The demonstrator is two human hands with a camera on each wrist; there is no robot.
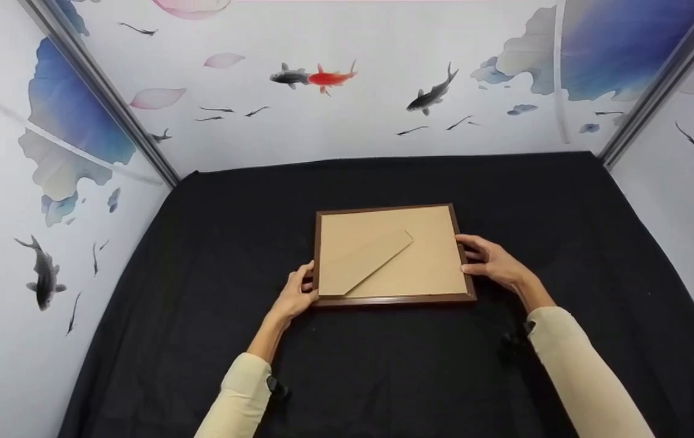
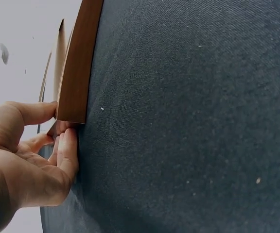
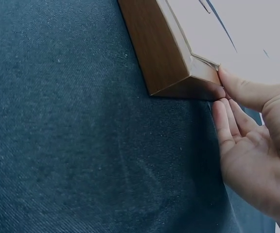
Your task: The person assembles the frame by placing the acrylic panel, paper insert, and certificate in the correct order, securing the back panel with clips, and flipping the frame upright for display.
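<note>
A brown wooden picture frame (image 1: pixel 432 255) lies back side up on the black cloth, its tan backing board showing. A flat stand leg (image 1: pixel 371 261) slants across that board, from the near left corner toward the far middle. My left hand (image 1: pixel 293 294) grips the frame's left edge near the close corner; in the left wrist view its thumb is on the upper edge and its fingers are low at the side. On the opposite edge my right hand (image 1: pixel 496 263) holds the frame, thumb on top in the right wrist view and fingertips (image 3: pixel 221 114) at the lower side.
Black cloth (image 1: pixel 383 365) covers the table. White panels (image 1: pixel 347 121) printed with fish and lotus leaves stand at the back and both sides, joined by grey metal posts (image 1: pixel 109 97). Dark wrist devices (image 1: pixel 277 386) sit at the sleeves.
</note>
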